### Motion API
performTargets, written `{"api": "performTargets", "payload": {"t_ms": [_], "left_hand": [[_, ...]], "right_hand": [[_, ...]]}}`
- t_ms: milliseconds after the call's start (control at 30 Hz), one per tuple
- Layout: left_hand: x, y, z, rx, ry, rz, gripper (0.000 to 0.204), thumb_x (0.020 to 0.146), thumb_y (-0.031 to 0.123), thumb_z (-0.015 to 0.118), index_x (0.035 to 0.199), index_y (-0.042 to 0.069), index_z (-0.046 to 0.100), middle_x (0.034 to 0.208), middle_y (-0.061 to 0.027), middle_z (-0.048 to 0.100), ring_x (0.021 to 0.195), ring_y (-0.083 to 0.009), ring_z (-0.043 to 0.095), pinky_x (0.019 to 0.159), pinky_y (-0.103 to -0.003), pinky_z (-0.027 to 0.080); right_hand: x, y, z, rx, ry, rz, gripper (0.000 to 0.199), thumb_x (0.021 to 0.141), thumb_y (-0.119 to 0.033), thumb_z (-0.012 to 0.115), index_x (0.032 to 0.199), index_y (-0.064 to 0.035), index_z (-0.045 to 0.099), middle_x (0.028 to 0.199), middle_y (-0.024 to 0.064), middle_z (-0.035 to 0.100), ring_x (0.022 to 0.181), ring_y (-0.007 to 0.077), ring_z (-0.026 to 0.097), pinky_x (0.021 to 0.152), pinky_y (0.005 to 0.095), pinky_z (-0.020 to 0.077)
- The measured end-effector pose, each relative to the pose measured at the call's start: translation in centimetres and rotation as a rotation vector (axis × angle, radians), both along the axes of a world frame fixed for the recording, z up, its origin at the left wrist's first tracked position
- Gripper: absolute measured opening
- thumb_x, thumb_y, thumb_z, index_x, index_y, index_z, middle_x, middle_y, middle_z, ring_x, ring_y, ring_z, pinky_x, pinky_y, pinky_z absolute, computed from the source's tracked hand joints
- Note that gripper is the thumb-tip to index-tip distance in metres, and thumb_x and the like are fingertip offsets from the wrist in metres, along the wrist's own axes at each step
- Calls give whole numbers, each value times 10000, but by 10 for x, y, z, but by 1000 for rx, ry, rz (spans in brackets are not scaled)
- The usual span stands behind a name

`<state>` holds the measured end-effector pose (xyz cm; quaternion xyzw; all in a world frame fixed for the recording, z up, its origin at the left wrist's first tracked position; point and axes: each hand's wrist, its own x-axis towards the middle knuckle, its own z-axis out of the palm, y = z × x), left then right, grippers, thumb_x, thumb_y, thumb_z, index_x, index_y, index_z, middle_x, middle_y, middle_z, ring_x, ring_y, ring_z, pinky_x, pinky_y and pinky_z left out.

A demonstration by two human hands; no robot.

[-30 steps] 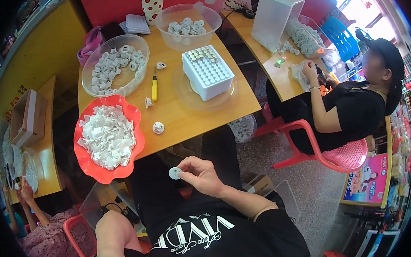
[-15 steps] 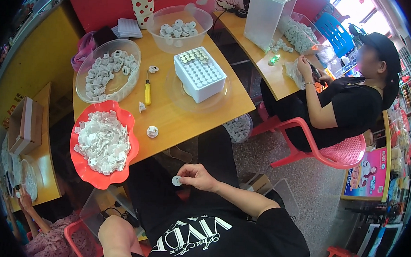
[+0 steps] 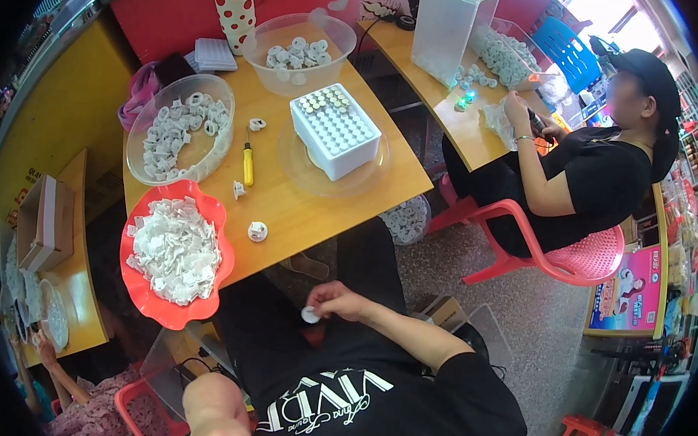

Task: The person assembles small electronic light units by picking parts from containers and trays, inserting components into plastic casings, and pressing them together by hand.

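My right hand [image 3: 340, 301] is in front of the table's near edge, above my lap. Its thumb and fingers pinch a small white round plastic piece [image 3: 309, 315]. My left arm [image 3: 214, 405] is bent at the lower left, and its hand is out of view. Closest on the table, a white round fitting [image 3: 258, 231] sits near the edge. Left of it stands a red scalloped bowl [image 3: 138, 293] heaped with flat white plastic pieces [image 3: 175, 247]. A second small white fitting [image 3: 239, 189] lies beside a yellow-handled screwdriver [image 3: 247, 164].
A clear bowl [image 3: 134, 157] of white fittings and another clear tub [image 3: 347, 46] stand farther back. A white foam block [image 3: 344, 162] holds rows of small cylinders. To the right, a person [image 3: 560, 167] in black works at another table [image 3: 477, 150] from a pink chair [image 3: 578, 256].
My right hand has shifted slightly right with the white piece, which is tilted differently. My left arm has moved a little to the right. The head view has shifted slightly.
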<state>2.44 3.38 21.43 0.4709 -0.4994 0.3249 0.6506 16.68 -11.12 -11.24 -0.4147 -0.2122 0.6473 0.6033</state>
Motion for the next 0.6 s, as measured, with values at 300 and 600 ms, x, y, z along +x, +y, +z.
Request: {"api": "performTargets", "payload": {"t_ms": [300,600], "left_hand": [[85,-5,-154,307,861,1047,153,801,-37,686,873,21,564,615,-72,588,513,-147,593,474,-246,458],[121,20,-200,30,1079,938,127,826,-48,680,791,-3,566,691,-37,652,552,-48,568,486,-198,457]], "right_hand": [[227,-101,119,10,-309,-1252,86,780,37,597,849,-15,595,669,40,601,501,102,535,449,202,418],[431,-68,79,-639,-1561,-1564,119,734,-107,660,817,-23,646,711,131,664,663,268,656,620,391,494]]}}
